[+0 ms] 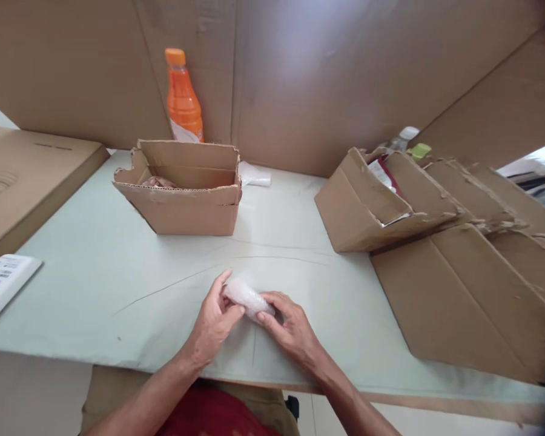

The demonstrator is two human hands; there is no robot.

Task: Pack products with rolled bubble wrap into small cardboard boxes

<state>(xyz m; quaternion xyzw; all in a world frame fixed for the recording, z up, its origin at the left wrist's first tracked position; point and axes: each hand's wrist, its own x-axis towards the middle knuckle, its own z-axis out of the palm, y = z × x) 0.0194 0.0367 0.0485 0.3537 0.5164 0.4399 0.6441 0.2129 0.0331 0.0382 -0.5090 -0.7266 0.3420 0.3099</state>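
Note:
Between my two hands, above the front middle of the table, is a small roll of bubble wrap (249,298). My left hand (215,318) grips its left end, thumb on the near side and index finger raised at the far side. Around the right end curl the fingers of my right hand (290,321), the thumb lying on top. Whether anything is inside the wrap cannot be seen. Straight ahead stands an open cardboard box (191,209) with torn edges; something reddish-brown shows inside it.
An orange bottle (184,100) stands behind that box, beside a white plastic piece (255,175). Several open cardboard bins (463,290) line the right side, some holding packets. A white device (6,281) and a large flat carton (36,175) lie at left. Cardboard walls (345,79) close the back.

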